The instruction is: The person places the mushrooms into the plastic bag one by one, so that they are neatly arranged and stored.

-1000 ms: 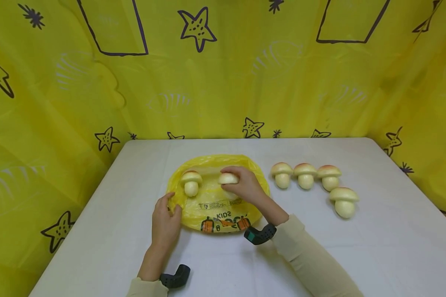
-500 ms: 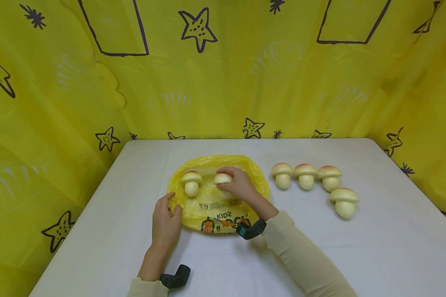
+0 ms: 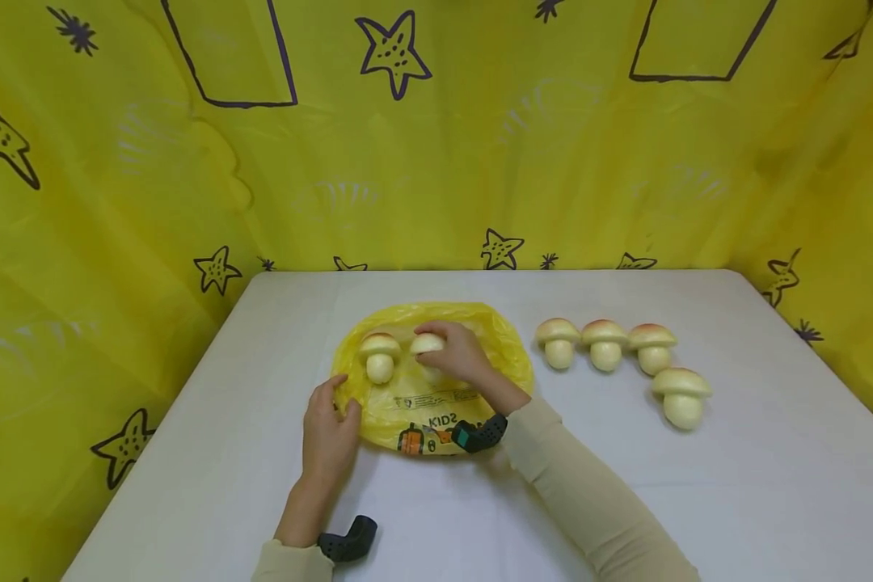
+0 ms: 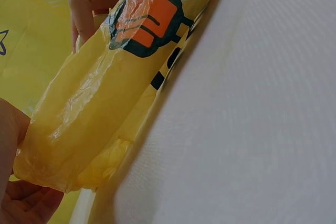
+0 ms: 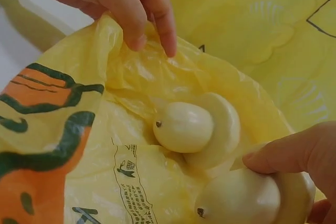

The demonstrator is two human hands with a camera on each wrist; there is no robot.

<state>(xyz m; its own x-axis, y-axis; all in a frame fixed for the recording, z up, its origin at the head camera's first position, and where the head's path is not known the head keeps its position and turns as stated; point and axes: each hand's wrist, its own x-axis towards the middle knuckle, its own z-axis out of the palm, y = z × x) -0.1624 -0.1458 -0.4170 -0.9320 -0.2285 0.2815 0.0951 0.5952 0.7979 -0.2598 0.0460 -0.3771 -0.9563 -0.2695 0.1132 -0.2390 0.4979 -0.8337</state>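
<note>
A yellow plastic bag [image 3: 385,416] with orange and dark printing lies spread with its mouth open on the white table. My left hand [image 3: 329,436] holds the bag's left rim, thumb on one side and fingers on the other. Inside the bag's left part rests a toy mushroom [image 3: 380,356] with a pale stem and reddish cap top. Just right of it, my right hand [image 3: 460,356] grips a second mushroom [image 3: 426,343] by its cap. In the right wrist view, this gripped mushroom [image 5: 239,198] is beside the resting one [image 5: 189,127], both with stems toward the camera.
Right of the bag, three mushrooms [image 3: 605,343] stand in a row on the white table [image 3: 757,453]. One more mushroom [image 3: 682,398] is nearer the front. A yellow patterned curtain [image 3: 436,162] surrounds the table's back and sides.
My right hand has moved left with its mushroom, bringing it close beside the one resting in the bag. The left hand stays at the bag's rim.
</note>
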